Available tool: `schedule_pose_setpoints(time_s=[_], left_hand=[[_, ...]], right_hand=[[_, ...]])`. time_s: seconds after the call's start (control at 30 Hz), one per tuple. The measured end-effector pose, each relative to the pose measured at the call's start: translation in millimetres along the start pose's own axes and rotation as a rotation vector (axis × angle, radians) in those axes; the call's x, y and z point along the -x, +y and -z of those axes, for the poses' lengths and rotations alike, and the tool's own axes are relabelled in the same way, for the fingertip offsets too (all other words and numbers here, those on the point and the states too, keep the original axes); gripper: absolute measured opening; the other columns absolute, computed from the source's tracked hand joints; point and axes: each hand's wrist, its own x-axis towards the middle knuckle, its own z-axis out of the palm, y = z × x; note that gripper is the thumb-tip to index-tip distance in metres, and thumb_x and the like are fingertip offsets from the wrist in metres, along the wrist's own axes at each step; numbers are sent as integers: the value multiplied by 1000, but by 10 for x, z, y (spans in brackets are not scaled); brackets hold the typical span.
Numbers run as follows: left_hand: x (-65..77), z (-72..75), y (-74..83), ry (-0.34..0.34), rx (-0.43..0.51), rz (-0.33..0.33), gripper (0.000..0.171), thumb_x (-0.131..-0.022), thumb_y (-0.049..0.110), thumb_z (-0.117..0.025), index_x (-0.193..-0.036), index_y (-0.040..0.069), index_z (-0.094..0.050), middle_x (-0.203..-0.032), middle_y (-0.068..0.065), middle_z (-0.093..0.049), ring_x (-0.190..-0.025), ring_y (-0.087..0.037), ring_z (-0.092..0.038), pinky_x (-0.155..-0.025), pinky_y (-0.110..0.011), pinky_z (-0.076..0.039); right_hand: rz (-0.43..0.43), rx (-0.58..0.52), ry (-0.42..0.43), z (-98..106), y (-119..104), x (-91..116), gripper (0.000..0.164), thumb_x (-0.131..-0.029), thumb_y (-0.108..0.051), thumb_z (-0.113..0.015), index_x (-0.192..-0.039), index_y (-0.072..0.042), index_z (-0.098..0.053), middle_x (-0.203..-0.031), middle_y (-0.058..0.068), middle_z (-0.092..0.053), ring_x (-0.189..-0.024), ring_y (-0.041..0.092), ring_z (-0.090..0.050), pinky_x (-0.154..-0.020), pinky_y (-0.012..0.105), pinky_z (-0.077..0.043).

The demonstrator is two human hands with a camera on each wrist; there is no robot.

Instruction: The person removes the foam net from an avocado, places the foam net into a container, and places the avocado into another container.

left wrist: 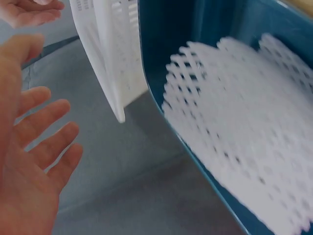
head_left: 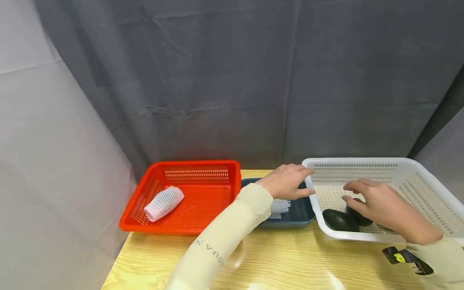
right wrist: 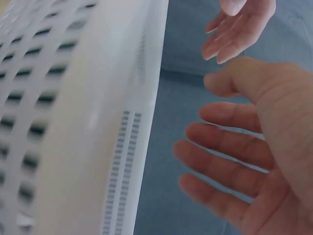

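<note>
My left hand (head_left: 288, 181) reaches over the blue tray (head_left: 304, 213), fingertips right at the left rim of the white basket (head_left: 369, 161). Its fingers are spread with nothing between them in the left wrist view. White foam net sleeves (left wrist: 234, 112) lie in the tray, partly hidden by my left arm in the head view. Over the white basket hovers my right hand (head_left: 380, 205), fingers apart and holding nothing in the right wrist view. Beneath it rest two dark green avocados (head_left: 340, 220), one partly covered by the hand.
On the left stands a red basket (head_left: 195, 231) with one white foam net sleeve (head_left: 164, 203) inside. The containers sit side by side on a wooden table (head_left: 282, 253). Grey cloth (head_left: 217, 88) hangs behind them, and a pale cloth (head_left: 54, 161) is at the left.
</note>
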Motion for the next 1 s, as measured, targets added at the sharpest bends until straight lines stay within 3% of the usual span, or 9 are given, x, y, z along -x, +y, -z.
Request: schedule_pose_setpoints(time_s=[0.13, 0.37, 0.6, 0.8, 1.0], left_hand=[[65, 38, -113, 10, 2, 36, 65, -104, 54, -53, -158, 21, -43, -158, 5, -51, -143, -12, -53, -123, -28, -40], [157, 61, -305, 32, 2, 71, 64, -104, 53, -54, -157, 19, -44, -156, 3, -54, -142, -16, -54, -123, -32, -41], [333, 91, -487, 28, -8, 130, 65, -102, 52, -56, -157, 20, -44, -156, 1, -54, -143, -18, -54, -124, -35, -41], [492, 98, -659, 33, 8, 176, 65, -102, 51, -58, -157, 19, -45, -156, -1, -54, -142, -20, -54, -123, -39, -42], [649, 98, -849, 20, 19, 244, 65, -101, 50, -59, -157, 18, -45, -156, -3, -54, -143, -23, -53, -124, -41, -41]], right_hand=[[6, -15, -23, -21, -73, -107, 29, -80, -20, -86, -104, -8, -74, -95, 8, -76, -79, 24, -73, -64, 44, -59], [97, -27, 56, -84, -157, -270, 38, -76, -19, -88, -109, -7, -74, -102, 11, -77, -82, 28, -74, -68, 49, -60], [121, -42, 43, -113, -312, -429, 40, -80, -24, -85, -116, -8, -73, -108, 14, -76, -90, 31, -75, -73, 52, -60], [149, -45, 43, -136, -446, -578, 41, -82, -25, -85, -117, -8, -72, -108, 11, -74, -86, 25, -72, -71, 48, -60], [160, -47, 5, -185, -563, -676, 51, -85, -33, -83, -127, -8, -69, -114, 12, -72, -94, 27, -72, -77, 48, -61]])
